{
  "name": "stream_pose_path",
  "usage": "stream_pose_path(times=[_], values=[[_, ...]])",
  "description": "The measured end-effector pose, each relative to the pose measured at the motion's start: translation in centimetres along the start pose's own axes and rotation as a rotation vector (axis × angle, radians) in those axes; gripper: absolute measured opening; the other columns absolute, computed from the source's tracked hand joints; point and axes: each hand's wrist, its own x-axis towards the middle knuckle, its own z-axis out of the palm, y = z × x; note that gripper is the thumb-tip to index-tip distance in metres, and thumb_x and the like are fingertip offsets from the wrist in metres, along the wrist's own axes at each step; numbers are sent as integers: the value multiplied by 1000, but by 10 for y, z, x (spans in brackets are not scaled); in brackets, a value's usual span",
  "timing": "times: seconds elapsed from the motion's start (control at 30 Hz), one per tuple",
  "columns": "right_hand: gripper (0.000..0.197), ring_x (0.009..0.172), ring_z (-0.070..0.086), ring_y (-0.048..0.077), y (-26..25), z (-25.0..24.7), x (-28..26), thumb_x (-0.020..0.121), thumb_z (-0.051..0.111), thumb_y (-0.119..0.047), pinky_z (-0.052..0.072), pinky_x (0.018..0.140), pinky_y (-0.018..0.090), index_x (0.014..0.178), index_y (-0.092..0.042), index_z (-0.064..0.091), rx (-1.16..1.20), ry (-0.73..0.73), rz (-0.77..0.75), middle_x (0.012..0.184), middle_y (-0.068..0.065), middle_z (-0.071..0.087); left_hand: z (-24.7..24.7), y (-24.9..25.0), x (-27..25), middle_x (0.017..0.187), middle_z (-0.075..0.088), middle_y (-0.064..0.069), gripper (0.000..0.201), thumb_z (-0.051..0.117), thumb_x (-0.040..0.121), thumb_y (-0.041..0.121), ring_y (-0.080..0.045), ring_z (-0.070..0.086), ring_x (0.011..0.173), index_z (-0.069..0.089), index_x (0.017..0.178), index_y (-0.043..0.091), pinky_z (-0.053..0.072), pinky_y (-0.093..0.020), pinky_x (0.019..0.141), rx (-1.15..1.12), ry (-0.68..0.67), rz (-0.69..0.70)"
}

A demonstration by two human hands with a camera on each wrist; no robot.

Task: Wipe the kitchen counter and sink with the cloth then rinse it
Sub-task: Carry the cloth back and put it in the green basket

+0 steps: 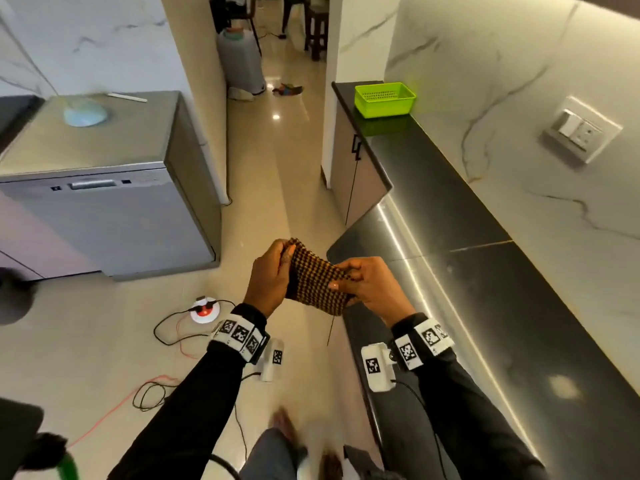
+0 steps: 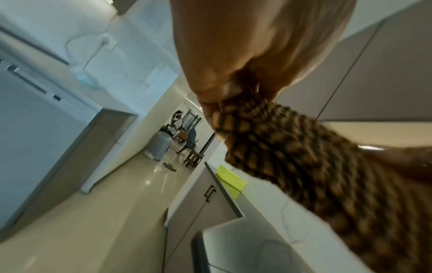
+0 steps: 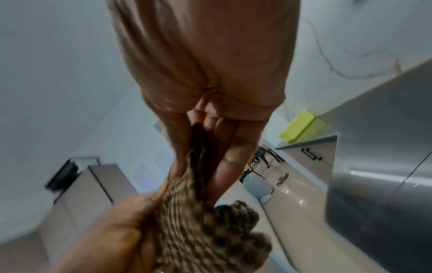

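Bright under-cabinet glare, blurred wrist views

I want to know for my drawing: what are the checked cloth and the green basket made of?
The cloth, held by the left hand and right hand, looks like thick woven fabric: its ridged weave shows. The green basket looks like glossy moulded plastic with a perforated bottom.

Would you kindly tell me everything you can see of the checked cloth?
The cloth is a thick, coarsely woven piece in a small orange-and-dark-brown check, and it looks soft and ribbed. It is bunched or folded, not spread flat. It is held in the air over the floor, just left of the black counter's edge. The left hand grips its upper left end, and the right hand pinches its right side. Nothing else touches it.
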Motion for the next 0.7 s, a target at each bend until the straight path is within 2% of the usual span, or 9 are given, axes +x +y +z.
stream_pose_path(times=[0.03,0.1,0.2,0.3,0.43,0.53,0.6,0.7], values=[[30,89,76,22,-4,-2,17,84,77,-6,63,66,28,113,-3,68,69,-49,5,99,12,77,-1,-7,16,95,68,-1,25,44,110,21,-11,62,83,61,117,4,42,-7,74,30,41,40],[33,91,75,34,-12,-5,57,81,77,2,63,65,31,112,5,65,113,-92,-16,99,18,75,-5,-21,54,85,64,-1,26,40,111,23,-14,60,72,57,116,4,40,-10,66,84,63,110],[24,95,73,30,-15,-2,128,87,73,1,63,77,39,108,2,62,15,-59,-28,103,18,73,-12,-51,123,76,61,0,31,36,108,29,-17,57,63,55,115,6,39,-24,58,142,56,194],[21,98,72,27,-25,4,198,97,60,-3,62,75,36,116,-2,53,-1,-13,1,113,17,68,-25,-77,201,77,65,-5,33,35,107,30,-24,60,63,55,117,5,45,-35,58,206,69,237],[19,92,74,30,-46,13,286,104,49,-10,62,66,55,122,-9,43,-57,48,-42,113,12,65,-46,-99,299,72,61,-4,34,35,110,30,-26,57,59,54,114,2,37,-32,56,280,70,251],[17,85,73,30,-58,14,344,104,46,-8,63,67,51,121,-11,48,-102,152,-82,104,8,65,-51,-111,362,71,61,-3,44,31,108,39,-24,57,59,56,111,3,38,-31,56,242,117,213],[15,88,73,30,-64,5,380,105,47,-13,63,71,49,117,-9,56,-60,121,-106,104,13,68,-52,-118,401,71,62,-3,41,36,109,39,-21,58,61,58,106,5,38,-29,58,146,104,158],[22,96,71,32,-59,-22,445,105,50,-20,61,82,52,114,-7,65,11,131,-26,107,17,71,-56,-136,469,81,69,-4,32,56,104,40,-14,65,74,63,99,10,46,-27,66,-18,-78,84]])
